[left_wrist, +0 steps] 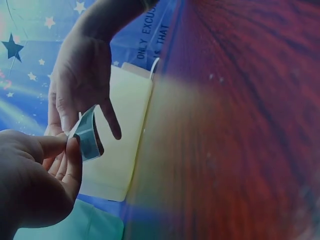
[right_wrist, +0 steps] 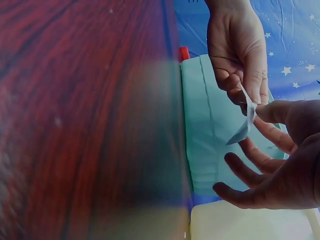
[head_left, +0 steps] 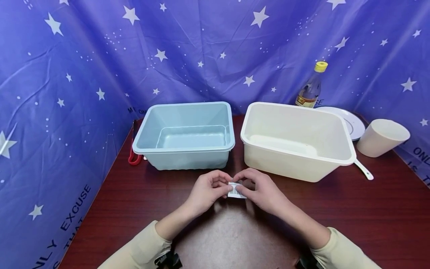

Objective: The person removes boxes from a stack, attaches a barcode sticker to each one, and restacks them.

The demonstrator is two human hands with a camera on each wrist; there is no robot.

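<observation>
Between both hands, over the table, is a small flat white packet (head_left: 234,190) with a printed barcode. My left hand (head_left: 207,191) pinches its left edge between thumb and fingers. At the right edge, the thumb and index finger of my right hand (head_left: 266,189) pinch it too. In the left wrist view the packet (left_wrist: 89,137) appears bent, its underside bluish-grey. The right wrist view has it edge-on, a thin white piece (right_wrist: 246,122), while the other right fingers spread loosely beneath. What it contains cannot be told.
A blue basin (head_left: 188,151) stands behind the left hand, a cream basin (head_left: 289,164) behind the right. A red handle (head_left: 134,158) lies far left. To the right are a yellow-capped bottle (head_left: 309,89), a white plate (head_left: 356,127), a beige cup (head_left: 376,140) and a white utensil handle (head_left: 364,170).
</observation>
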